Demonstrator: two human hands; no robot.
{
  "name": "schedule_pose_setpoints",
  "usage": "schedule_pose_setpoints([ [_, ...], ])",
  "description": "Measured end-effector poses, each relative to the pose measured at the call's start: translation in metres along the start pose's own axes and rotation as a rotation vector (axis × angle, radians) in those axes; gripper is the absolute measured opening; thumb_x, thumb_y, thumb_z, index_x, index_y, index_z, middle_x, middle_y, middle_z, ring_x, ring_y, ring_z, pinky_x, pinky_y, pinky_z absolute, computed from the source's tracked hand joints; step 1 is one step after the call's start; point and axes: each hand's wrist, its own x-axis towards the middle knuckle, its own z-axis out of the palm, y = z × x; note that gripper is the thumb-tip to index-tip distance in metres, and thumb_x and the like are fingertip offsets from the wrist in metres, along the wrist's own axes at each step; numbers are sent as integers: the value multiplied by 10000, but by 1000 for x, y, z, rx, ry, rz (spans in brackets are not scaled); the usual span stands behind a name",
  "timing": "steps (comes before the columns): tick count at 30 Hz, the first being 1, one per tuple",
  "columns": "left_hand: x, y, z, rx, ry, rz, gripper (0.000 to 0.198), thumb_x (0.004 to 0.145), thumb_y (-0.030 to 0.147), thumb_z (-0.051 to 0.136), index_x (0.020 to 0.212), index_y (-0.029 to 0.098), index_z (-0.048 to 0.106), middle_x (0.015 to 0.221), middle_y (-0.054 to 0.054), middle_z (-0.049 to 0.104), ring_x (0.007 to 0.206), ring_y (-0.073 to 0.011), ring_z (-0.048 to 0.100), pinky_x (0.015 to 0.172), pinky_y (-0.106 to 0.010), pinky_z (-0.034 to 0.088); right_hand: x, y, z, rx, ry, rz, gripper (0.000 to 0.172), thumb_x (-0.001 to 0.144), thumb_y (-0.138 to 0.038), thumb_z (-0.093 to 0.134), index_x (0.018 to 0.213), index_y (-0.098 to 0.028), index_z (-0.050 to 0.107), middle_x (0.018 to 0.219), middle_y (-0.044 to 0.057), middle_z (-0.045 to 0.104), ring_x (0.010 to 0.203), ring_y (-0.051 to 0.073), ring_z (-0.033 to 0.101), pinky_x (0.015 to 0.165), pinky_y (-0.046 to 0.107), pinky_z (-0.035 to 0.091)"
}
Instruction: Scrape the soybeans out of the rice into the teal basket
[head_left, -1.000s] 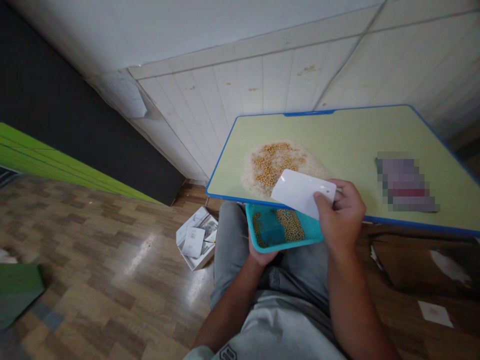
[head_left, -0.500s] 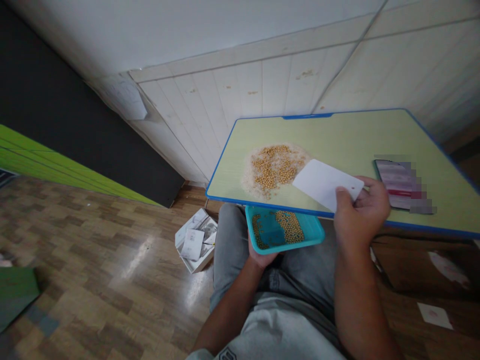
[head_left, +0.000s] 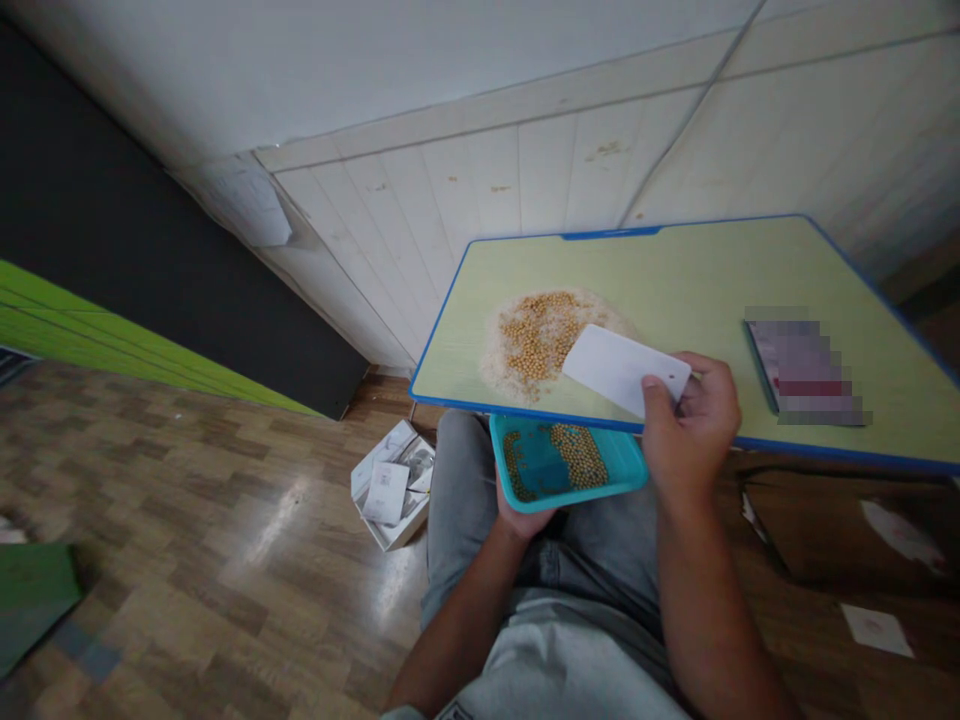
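Note:
My right hand (head_left: 694, 425) pinches a white plastic card (head_left: 619, 368) by its right end. The card lies over the right side of a pile of white rice mixed with yellow beans (head_left: 541, 336) on a green tabletop with a blue rim (head_left: 675, 280). Below the table's near edge my left hand (head_left: 525, 515) supports a teal tray (head_left: 562, 465) from underneath. The tray holds yellow beans. Most of my left hand is hidden under the tray.
A blurred flat object (head_left: 806, 370) lies at the table's right. An open white box of papers (head_left: 394, 480) sits on the wooden floor to the left of my knee. White panelled wall stands behind the table. Cardboard (head_left: 847, 530) lies under the table on the right.
My right hand swung the card right, away from the table's near edge, and has now brought it back left onto the right side of the pile. The tray has stayed in place.

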Motion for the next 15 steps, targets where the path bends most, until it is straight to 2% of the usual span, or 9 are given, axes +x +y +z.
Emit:
schedule_pose_setpoints([
  [6, 3, -1, -5, -3, -14, -3, 863, 1146, 681, 300, 1890, 248, 362, 1870, -69, 598, 1823, -378, 409, 1541, -695, 194, -2, 3, 0, 6, -54, -5, 249, 919, -340, 789, 1135, -250, 704, 967, 24, 737, 873, 233, 752, 774, 352, 616],
  [11, 4, -3, -8, 17, -26, 10, 844, 1135, 692, 362, 1826, 230, 509, 1837, -91, 634, 1795, -411, 454, 1543, -677, 208, -3, 2, 0, 25, -91, -12, 234, 928, -337, 796, 1132, -249, 720, 984, 29, 762, 900, 237, 765, 815, 364, 619],
  [15, 4, -2, -5, 20, -64, 15, 824, 1132, 712, 389, 1764, 226, 599, 1858, -77, 609, 1811, -410, 426, 1547, -664, 213, -5, -2, 0, 25, -126, -14, 212, 934, -357, 798, 1108, -262, 723, 969, 27, 764, 879, 243, 752, 780, 362, 610],
])
